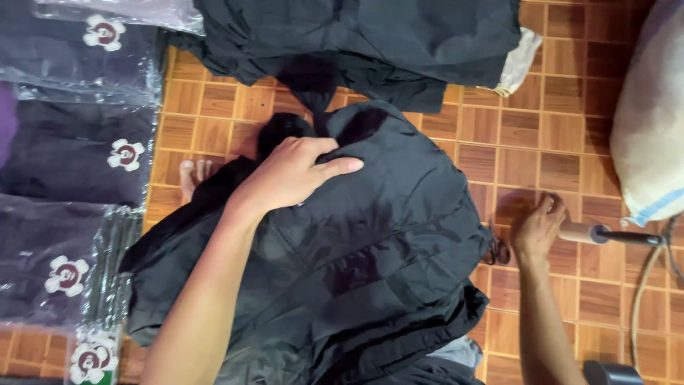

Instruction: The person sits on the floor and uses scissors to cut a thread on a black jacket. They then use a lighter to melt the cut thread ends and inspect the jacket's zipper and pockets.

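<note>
Black garment (385,235) beside clear-wrapped packages (71,153)

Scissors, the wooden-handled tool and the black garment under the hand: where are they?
scissors (496,249), head view, on the dark finger loops.
wooden-handled tool (578,232), head view, on the pale wooden grip.
black garment (399,214), head view, on the folded fabric's middle.

Hidden and cut-off parts

The small dark scissors (496,249) lie half under the black fabric garment (370,235); the wooden-handled tool (605,234) is partly covered by the right hand (539,228); the white woven sack (652,121) runs off the right edge.
</note>
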